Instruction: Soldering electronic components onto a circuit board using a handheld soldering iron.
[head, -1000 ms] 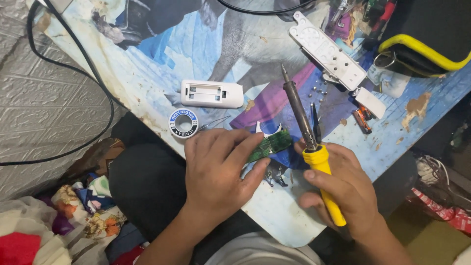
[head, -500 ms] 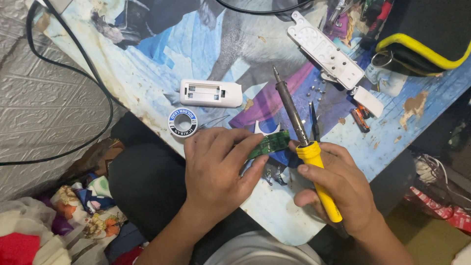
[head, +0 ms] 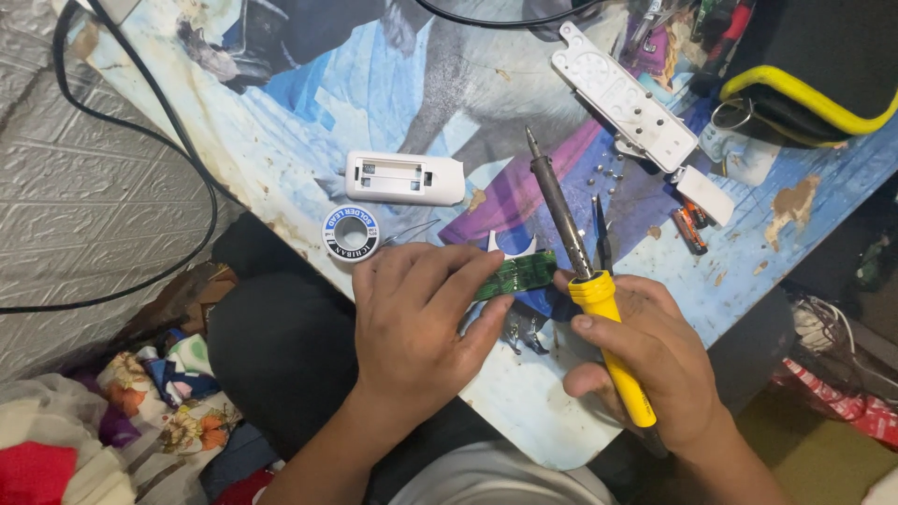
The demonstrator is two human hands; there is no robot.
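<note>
One circuit board, pinched by left hand; one soldering iron, gripped in right hand; one solder spool; two white casings: casing half, long casing.

Soldering iron seemingly slightly leftward.

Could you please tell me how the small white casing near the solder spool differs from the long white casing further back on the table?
The small white casing is short, with an open rectangular bay in its face; the long white casing is slim and dotted with small holes. The small one lies roughly level in the picture, near the solder spool; the long one lies diagonally, with loose screws beside it. Both are white plastic, lying untouched on the table.
</note>
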